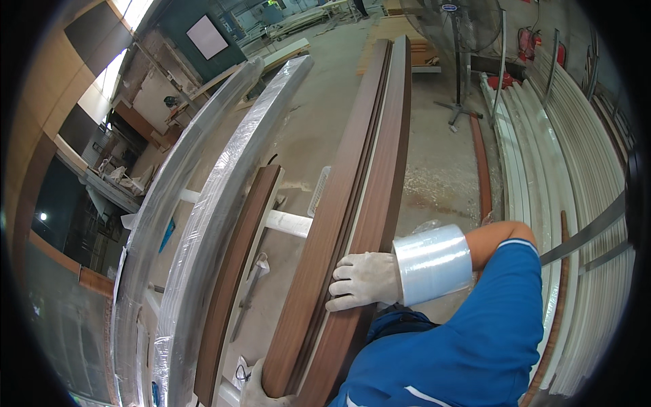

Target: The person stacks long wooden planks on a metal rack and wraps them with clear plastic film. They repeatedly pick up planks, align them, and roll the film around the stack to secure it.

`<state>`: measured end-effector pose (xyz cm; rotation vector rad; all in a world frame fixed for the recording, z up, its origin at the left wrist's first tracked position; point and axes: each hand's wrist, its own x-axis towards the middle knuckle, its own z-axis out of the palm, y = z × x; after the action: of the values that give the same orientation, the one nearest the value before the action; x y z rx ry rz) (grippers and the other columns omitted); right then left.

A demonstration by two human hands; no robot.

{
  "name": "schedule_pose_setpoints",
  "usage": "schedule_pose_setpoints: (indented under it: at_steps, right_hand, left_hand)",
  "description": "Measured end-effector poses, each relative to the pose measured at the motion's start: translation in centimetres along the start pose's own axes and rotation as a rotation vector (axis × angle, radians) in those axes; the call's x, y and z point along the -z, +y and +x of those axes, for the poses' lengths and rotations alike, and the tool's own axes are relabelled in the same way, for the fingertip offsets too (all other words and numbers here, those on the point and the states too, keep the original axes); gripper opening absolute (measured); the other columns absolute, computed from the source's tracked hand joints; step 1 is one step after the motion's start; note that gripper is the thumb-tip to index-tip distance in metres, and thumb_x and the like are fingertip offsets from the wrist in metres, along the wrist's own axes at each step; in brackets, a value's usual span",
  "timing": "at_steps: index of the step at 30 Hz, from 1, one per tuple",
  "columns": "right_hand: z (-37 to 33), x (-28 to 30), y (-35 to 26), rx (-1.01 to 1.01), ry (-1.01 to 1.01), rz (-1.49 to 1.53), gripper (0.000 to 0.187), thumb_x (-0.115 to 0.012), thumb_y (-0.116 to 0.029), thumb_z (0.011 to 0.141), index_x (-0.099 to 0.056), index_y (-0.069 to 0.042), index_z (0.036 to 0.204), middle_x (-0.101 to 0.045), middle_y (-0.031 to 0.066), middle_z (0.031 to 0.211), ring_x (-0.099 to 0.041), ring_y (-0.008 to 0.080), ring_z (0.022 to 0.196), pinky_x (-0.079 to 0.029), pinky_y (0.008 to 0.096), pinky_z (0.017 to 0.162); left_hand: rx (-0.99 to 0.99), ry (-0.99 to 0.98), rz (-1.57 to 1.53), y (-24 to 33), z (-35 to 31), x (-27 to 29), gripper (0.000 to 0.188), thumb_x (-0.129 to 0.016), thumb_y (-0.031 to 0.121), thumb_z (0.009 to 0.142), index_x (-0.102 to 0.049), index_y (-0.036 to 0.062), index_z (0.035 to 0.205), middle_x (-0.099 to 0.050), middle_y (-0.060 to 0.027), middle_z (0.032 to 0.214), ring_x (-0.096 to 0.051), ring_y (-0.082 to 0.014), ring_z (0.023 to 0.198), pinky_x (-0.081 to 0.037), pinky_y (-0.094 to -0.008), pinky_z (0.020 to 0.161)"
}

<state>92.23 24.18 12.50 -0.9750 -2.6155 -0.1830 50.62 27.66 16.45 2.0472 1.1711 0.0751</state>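
Two long brown wood-grain boards lie side by side on supports in front of me, a left board (pixel 322 224) and a right board (pixel 374 210), with a narrow grooved gap between them. My right hand (pixel 366 279), in a pale work glove, rests across the right board with its fingers stretched toward the left board's edge. Around that wrist sits a wide roll of clear stretch film (pixel 434 264). At the bottom edge my gloved left hand (pixel 258 393) is closed around the near end of the left board; its fingers are partly hidden.
Left of these lie a shorter brown board (pixel 237 278) and long film-wrapped bundles (pixel 224 176), across white crossbars (pixel 288 222). Stacked pale profiles (pixel 542 169) line the right side behind metal uprights. A stand fan (pixel 456 68) stands at the far right.
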Motion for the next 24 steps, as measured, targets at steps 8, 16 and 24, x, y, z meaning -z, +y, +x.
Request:
schedule_pose_setpoints:
  at_steps: [8,16,24]
  right_hand:
    - [-0.7,-0.8,-0.1,-0.011,-0.112,-0.006,0.082,-0.087,-0.031,0.063,-0.056,-0.015,0.137,-0.062,0.0069,0.116,-0.063,0.0267,0.110,-0.048,0.0454,0.101]
    - [-1.5,-2.0,-0.3,-0.061,0.006,0.011,0.071,-0.086,-0.025,0.068,-0.058,-0.020,0.132,-0.062,0.0024,0.115,-0.059,0.0228,0.117,-0.046,0.0433,0.107]
    - [-2.3,-2.6,0.2,0.014,0.157,0.102,0.069,-0.083,-0.022,0.073,-0.058,-0.014,0.137,-0.061,0.0047,0.128,-0.060,0.0262,0.122,-0.045,0.0435,0.110]
  left_hand:
    - [0.003,-0.026,-0.014,0.7,1.0,-0.7,0.119,-0.096,0.033,0.061,-0.033,-0.0005,0.156,-0.057,-0.0267,0.140,-0.056,-0.0370,0.131,-0.047,-0.0445,0.110]
    - [0.004,-0.063,0.207,2.7,2.6,-0.8,0.114,-0.093,0.036,0.066,-0.033,0.0028,0.157,-0.058,-0.0258,0.140,-0.056,-0.0367,0.131,-0.045,-0.0444,0.110]
    - [-0.009,0.007,0.267,2.0,2.6,-1.2,0.116,-0.091,0.051,0.069,-0.034,0.0037,0.157,-0.059,-0.0252,0.140,-0.057,-0.0372,0.130,-0.047,-0.0458,0.108]
